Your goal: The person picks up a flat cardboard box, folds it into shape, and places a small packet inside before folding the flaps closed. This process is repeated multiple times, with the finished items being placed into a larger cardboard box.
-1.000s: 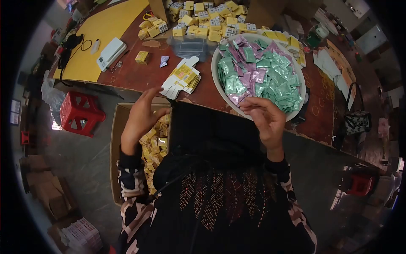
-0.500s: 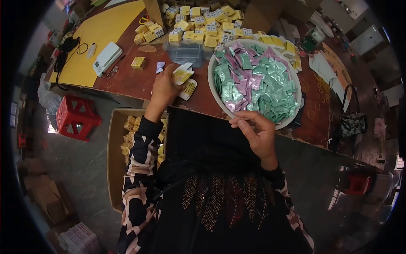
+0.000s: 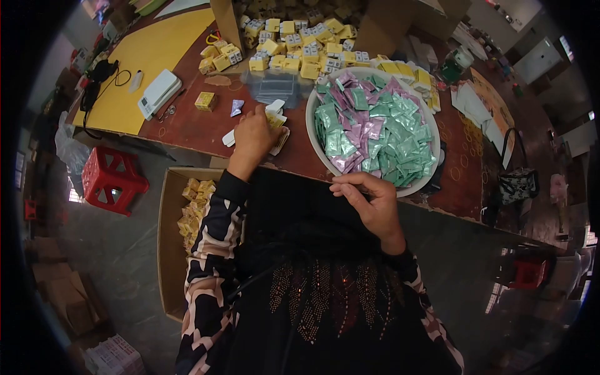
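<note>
My left hand (image 3: 251,140) rests over the table's near edge, its fingers bent round a small yellow-and-white box (image 3: 275,116) with raised white flaps. Much of that box is hidden by the fingers. Another small open box (image 3: 280,141) lies against the hand's right side. White card (image 3: 229,138) sticks out on its left. A single purple sachet (image 3: 237,107) lies just beyond. My right hand (image 3: 370,203) is held at the near rim of a white basin (image 3: 317,149), thumb and fingers drawn together; whatever they hold is hidden. Green and purple sachets (image 3: 390,128) fill the basin.
Many yellow boxes (image 3: 294,40) are heaped at the back. Clear plastic pieces (image 3: 273,86), one yellow box (image 3: 205,101), scissors (image 3: 167,110) and a white scale (image 3: 160,94) lie leftward. Below stand a carton (image 3: 169,244) of yellow packs and a red stool (image 3: 114,178).
My left hand has shifted slightly right and down, now covering more of the box, and white card shows on its left. My right hand has moved a little left and down.
</note>
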The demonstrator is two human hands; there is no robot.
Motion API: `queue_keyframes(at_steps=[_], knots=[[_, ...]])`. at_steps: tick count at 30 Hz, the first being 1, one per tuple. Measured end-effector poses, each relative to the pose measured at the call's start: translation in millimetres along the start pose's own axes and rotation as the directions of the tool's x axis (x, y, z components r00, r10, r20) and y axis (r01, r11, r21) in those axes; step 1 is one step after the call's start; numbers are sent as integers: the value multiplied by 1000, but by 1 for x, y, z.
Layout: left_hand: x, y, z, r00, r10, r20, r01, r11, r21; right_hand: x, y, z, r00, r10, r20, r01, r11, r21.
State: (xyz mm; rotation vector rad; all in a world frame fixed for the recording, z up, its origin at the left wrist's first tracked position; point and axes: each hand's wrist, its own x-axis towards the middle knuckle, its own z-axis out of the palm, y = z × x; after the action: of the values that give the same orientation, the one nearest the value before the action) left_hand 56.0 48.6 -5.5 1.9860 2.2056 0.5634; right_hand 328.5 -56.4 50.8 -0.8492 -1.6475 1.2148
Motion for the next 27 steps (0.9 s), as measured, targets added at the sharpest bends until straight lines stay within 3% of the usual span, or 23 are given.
queue_keyframes(at_steps=[4,9,18,22,24,25,27], knots=[[2,-1,1,1000,30,-3,-30,999,31,0,-3,0,1000,27,-8,-27,1000,11],[3,0,-8,995,-35,90,40,998,-44,1,-2,-1,1000,29,3,-29,999,26],[11,-14,-3,978,-2,209,24,994,-106,1,-2,-3,998,65,10,-66,997,46],[9,-11,-5,977,9,214,2,999,-51,1,-1,-2,997,76,10,-77,995,59],[5,-11,-1,1000,18,13,-16,988,-151,1,-1,-3,997,78,12,-79,995,60],[4,-10,-2,1000,20,13,-18,988,-151,0,-1,-3,997,82,15,-82,995,60],[-1,-5,-5,985,76,-152,-115,957,-267,1,-1,-2,998,65,0,-65,996,64]])
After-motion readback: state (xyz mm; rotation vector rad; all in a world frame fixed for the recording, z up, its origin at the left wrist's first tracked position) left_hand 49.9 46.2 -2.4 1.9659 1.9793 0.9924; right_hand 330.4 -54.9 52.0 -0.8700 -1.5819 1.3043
